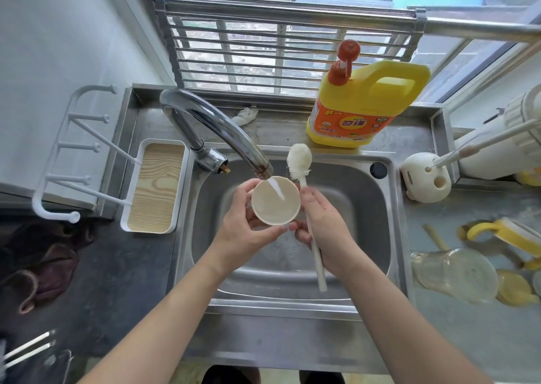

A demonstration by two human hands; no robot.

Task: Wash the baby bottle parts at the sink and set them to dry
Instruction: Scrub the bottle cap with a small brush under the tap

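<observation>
Surface: a stainless steel counter with the sink set into it; dull, marked metal lies on every side of the sink.
Room: a window with a bar grille runs behind the sink; a pale wall stands to the sink's left.
Faucet: the faucet rises at the sink's back left corner and arches over the basin; a water stream runs from its spout.
Task part: the cream cap is held over the sink's middle, open side up, directly under the stream.
Left hand: the left hand grips the cream cap, fingers and thumb curled round its wall.
Right hand: the right hand wraps its fingers round the handle of the bottle brush; the brush head points toward the sink's back rim, just beside the spout.
Left of sink: the drying rack, a white tray with white pegs, sits just beside the rim; a dark cloth lies farther out.
Right of sink: a white brush holder stands at the back corner; a clear bottle body and a yellow-handled collar lie on the counter.
Behind sink: a yellow detergent jug and a white rag occupy the back ledge.
Edges: the counter has a raised lip behind and to the right of the sink.
Open room: the basin floor shows on all sides of the hands.
</observation>
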